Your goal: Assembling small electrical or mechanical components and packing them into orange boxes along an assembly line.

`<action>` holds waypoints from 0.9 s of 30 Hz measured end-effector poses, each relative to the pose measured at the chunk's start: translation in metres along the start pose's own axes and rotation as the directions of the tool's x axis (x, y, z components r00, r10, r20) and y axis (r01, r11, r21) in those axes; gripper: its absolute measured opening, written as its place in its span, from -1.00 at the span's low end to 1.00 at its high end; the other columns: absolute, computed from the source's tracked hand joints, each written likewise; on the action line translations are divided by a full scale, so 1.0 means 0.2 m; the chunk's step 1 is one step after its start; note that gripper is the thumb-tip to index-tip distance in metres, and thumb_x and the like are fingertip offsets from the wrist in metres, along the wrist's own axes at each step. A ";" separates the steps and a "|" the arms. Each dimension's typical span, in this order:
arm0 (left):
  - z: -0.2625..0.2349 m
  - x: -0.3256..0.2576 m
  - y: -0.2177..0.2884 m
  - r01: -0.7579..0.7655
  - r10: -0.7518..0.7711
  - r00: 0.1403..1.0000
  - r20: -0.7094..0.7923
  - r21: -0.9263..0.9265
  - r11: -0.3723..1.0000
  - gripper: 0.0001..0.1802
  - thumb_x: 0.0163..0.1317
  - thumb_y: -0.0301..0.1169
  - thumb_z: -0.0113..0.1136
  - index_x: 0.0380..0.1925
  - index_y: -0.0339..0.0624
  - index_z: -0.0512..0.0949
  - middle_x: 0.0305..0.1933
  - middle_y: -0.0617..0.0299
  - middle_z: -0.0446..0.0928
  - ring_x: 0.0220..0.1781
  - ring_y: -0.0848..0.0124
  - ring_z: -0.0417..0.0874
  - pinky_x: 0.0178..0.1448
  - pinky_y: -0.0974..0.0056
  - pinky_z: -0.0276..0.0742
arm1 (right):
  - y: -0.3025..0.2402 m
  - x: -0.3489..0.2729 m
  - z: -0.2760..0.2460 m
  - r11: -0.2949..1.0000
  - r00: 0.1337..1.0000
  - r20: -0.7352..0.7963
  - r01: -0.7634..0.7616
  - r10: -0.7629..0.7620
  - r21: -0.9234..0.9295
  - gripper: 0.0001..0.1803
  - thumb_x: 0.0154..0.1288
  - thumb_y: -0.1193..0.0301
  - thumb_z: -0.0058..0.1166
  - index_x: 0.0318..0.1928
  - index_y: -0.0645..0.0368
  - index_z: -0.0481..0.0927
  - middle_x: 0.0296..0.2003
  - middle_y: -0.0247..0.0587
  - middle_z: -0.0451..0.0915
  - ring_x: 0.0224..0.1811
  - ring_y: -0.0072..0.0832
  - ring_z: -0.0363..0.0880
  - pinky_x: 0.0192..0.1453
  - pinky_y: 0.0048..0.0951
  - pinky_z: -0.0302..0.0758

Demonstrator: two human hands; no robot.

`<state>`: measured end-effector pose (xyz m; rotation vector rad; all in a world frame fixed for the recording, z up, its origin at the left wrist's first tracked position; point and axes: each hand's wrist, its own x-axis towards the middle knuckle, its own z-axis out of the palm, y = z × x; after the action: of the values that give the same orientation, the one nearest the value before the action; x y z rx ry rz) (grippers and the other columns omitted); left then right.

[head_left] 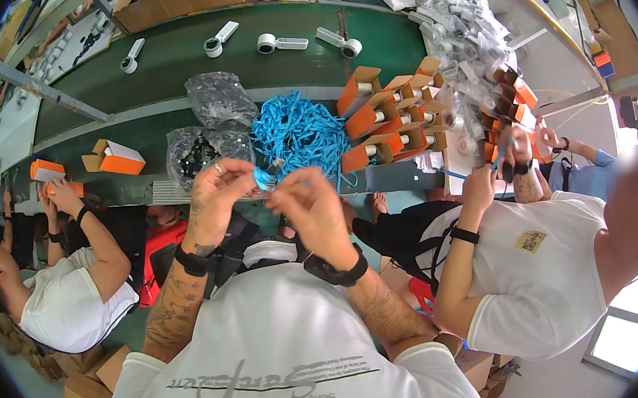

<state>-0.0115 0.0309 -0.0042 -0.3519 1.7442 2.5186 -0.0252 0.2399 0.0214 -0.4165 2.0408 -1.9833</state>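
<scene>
Left hand (pixel 217 192) grip pinches blue strap (pixel 263 178), likely steadying it; right hand (pixel 310 206) grip blurred, can't tell; strap pile (pixel 300 131) just beyond, presumably for easy reach

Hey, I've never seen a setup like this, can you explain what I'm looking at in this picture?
There's no machine here: these are a person's own bare hands. The single picture looks down from a fisheye camera worn on their head, so straight edges bend near the rim.

The left hand holds a small blue strap in its fingertips. The right hand is close beside it, but too blurred to tell whether it grips too.

Just beyond lie a heap of blue straps, clear plastic bags and open orange boxes. Farther back, four white gadgets rest in a row on a green surface.

Co-workers in white shirts sit on the left and right.
</scene>
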 end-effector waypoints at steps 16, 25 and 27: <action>0.36 0.40 -0.13 -0.475 0.318 0.880 0.354 0.614 0.631 -0.70 0.41 -0.47 0.46 0.11 -0.23 0.74 0.08 0.07 0.77 0.09 0.17 0.81 0.20 0.15 0.74 | 0.27 0.37 -0.72 0.916 0.906 -0.417 -0.101 -0.077 -0.389 -0.75 0.42 0.46 0.39 0.05 0.30 0.82 -0.21 -0.08 0.84 -0.18 -0.37 0.81 0.00 -0.34 0.68; 0.84 0.90 -0.52 -0.543 0.216 0.835 0.506 0.691 0.478 -0.28 0.34 -0.08 0.54 0.35 -0.26 0.55 0.51 -0.11 0.45 0.39 -0.03 0.64 0.43 0.00 0.63 | 0.64 0.94 -1.25 0.477 0.947 -0.237 -0.108 -0.218 -0.872 -0.78 0.29 0.48 0.42 -0.09 0.24 0.72 -0.17 0.06 0.80 -0.07 0.11 0.80 0.03 0.06 0.68; 0.89 0.95 -0.55 -0.551 0.084 0.821 0.564 0.745 0.376 -0.20 0.40 -0.03 0.45 0.43 -0.35 0.44 0.61 -0.25 0.30 0.59 -0.17 0.45 0.60 -0.04 0.49 | 0.69 0.97 -1.25 0.416 0.968 -0.192 -0.110 -0.160 -0.903 -0.78 0.26 0.48 0.37 -0.09 0.26 0.77 -0.05 0.17 0.73 0.01 0.12 0.77 0.08 0.10 0.68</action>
<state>-0.2044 0.2202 -0.0863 0.6673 2.7276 1.1849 -0.3021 0.3999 -0.1070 -0.3806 3.1779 -0.6850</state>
